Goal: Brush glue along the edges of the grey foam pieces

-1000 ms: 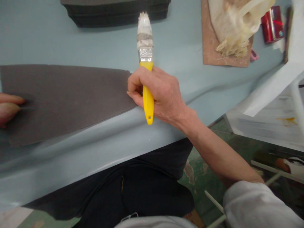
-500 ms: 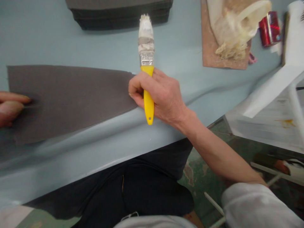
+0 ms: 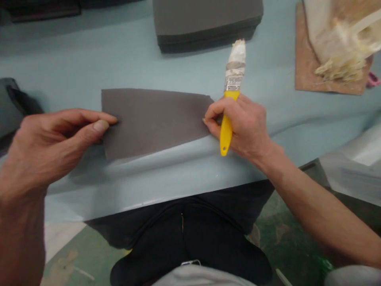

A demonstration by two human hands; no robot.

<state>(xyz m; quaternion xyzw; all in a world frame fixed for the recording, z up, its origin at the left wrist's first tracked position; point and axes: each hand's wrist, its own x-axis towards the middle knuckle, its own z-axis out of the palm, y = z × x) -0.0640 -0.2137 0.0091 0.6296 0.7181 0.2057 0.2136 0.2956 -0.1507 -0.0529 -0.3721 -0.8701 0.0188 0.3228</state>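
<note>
A dark grey sheet (image 3: 154, 119) lies flat on the pale blue table (image 3: 166, 67), near its front edge. My left hand (image 3: 50, 147) pinches the sheet's left end between thumb and fingers. My right hand (image 3: 241, 127) is closed round the yellow handle of a paintbrush (image 3: 230, 91), whose white glue-caked bristles point away from me. The fingertips of that hand also press on the sheet's right edge.
A stack of dark grey sheets (image 3: 205, 24) sits at the back of the table. A brown board (image 3: 321, 59) with whitish fibrous material is at the back right. Dark material lies at the far left (image 3: 14, 107). My dark-clothed lap is below the table edge.
The view has swung left, bringing my whole left hand into sight at the sheet's left end. My right hand still grips the brush at the sheet's right edge.
</note>
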